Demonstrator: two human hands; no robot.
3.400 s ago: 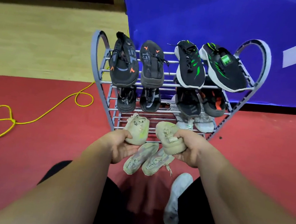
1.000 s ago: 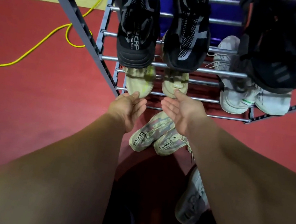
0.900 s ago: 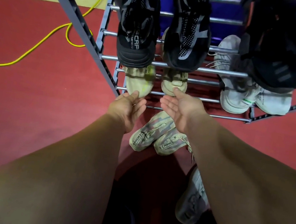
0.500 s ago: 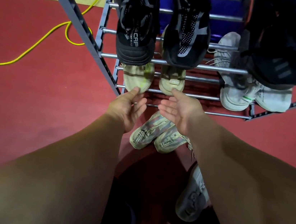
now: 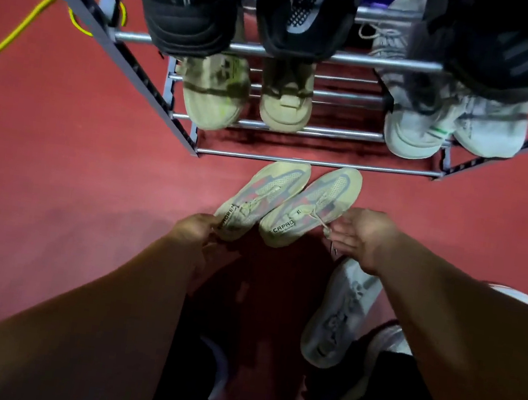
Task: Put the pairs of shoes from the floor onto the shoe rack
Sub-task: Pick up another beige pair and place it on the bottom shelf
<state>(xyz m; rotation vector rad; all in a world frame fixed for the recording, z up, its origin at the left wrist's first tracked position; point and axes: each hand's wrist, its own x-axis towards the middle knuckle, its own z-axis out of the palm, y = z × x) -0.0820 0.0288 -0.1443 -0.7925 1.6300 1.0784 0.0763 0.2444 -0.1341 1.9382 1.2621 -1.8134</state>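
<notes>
pair of beige mesh sneakers (image 5: 314, 203) on red floor (image 5: 74, 175), toes toward grey metal shoe rack (image 5: 375, 61) | left grip (image 5: 196, 229) pinches one heel | right grip (image 5: 360, 234) curled at other's lace, hold unclear | second beige pair (image 5: 284, 108) on rack's lower shelf
</notes>
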